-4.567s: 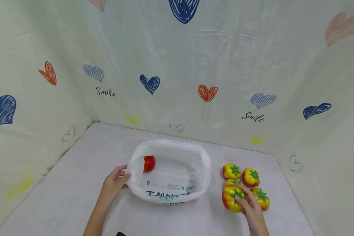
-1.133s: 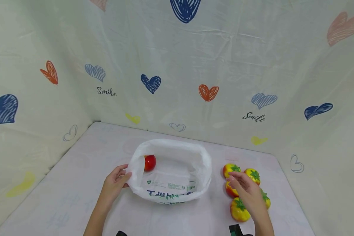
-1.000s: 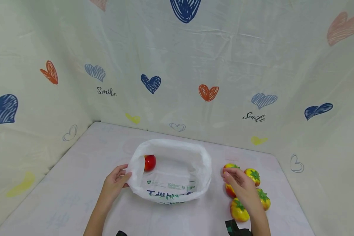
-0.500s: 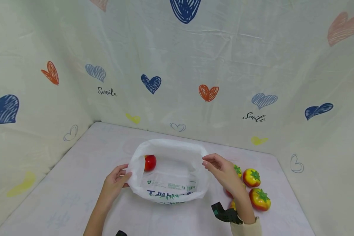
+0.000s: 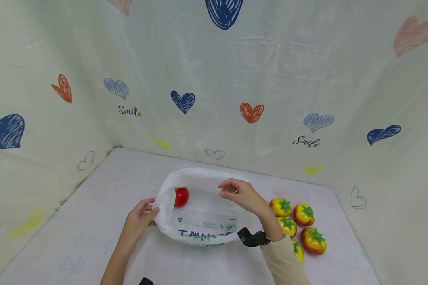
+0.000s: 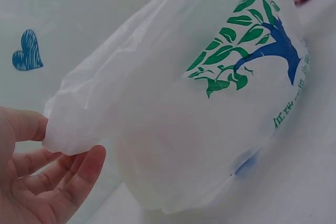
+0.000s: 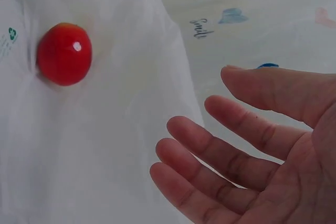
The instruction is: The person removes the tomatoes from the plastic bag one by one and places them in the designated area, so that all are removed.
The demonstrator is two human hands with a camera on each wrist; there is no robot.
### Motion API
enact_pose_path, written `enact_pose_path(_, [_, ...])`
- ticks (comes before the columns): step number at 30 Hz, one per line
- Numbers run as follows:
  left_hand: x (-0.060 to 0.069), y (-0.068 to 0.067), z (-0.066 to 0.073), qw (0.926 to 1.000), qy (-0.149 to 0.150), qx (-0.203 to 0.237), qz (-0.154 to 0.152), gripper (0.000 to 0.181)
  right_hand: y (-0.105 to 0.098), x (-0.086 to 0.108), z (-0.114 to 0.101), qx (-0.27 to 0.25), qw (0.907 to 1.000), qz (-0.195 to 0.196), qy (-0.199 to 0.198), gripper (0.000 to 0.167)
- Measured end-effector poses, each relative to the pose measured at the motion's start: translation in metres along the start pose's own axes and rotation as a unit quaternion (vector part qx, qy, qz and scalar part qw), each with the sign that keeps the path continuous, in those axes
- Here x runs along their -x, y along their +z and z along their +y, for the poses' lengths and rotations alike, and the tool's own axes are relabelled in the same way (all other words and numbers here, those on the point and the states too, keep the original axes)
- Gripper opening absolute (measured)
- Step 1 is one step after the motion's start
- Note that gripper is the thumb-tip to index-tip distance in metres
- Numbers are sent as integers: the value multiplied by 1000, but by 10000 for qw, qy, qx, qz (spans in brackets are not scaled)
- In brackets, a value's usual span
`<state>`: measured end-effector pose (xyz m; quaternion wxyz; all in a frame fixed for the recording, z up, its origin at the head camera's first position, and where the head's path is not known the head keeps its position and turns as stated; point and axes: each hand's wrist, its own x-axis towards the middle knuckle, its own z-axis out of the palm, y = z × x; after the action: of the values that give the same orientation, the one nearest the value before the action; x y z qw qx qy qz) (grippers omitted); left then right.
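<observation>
A white plastic bag [image 5: 203, 174] with blue and green print stands with its mouth wide. At its left rim, my left hand [image 5: 140, 221] pinches the plastic between thumb and fingers; the left wrist view shows the fold in that hand [image 6: 50, 177]. My right hand [image 5: 243, 194] hovers over the right side of the bag's mouth, holding nothing. In the right wrist view its fingers [image 7: 191, 135] are loosely spread. Inside the bag, at the left, lies a shiny red round fruit [image 5: 181, 197], partly hidden by the rim in the head view.
Several yellow-red fruits with green leafy tops [image 5: 314, 240] sit on the white-covered table [image 5: 92, 221] to the right of the bag. My right forearm partly covers the nearest one [image 5: 298, 251]. A heart-printed curtain [image 5: 214, 79] encloses the back and sides.
My right hand held a yellow-red fruit, let it go at the front of the group, then swept left over the bag. The left hand stays at the rim.
</observation>
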<state>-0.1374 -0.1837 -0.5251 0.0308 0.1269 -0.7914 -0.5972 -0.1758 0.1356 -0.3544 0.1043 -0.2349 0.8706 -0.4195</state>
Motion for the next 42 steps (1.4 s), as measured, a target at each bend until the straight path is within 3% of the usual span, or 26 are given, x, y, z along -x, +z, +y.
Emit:
enact_pose_path(7, [-6,2,-12,9998,32,-176,-21,58,11,-24,1,138,9991,-407,21,25])
enact_pose_path(10, [-3,1,-6,9999,78,-144,-4,58,18,-33,2,264,9979,-587,15,26])
enact_pose_path(12, [6,0,7,9998,131,-133,-31,59,24,-38,3,342,9968,-721,27,27])
enact_pose_path(18, [41,-10,72,9995,97,94,-290,50,43,-50,3,542,9916,-1172,64,34])
enact_pose_path(21, [47,-13,86,9993,-59,84,-360,45,53,-55,3,572,9893,-1343,64,38])
enact_pose_path(27, [47,-13,88,9991,-154,65,-397,42,72,-63,1,588,9873,-1469,127,43])
enact_pose_path(35, [47,-15,87,9991,-162,42,-382,42,88,-70,-2,723,9894,-1252,104,47])
enact_pose_path(42, [47,-15,86,9991,-142,55,-385,42,100,-76,-4,1234,9860,-1123,-49,47])
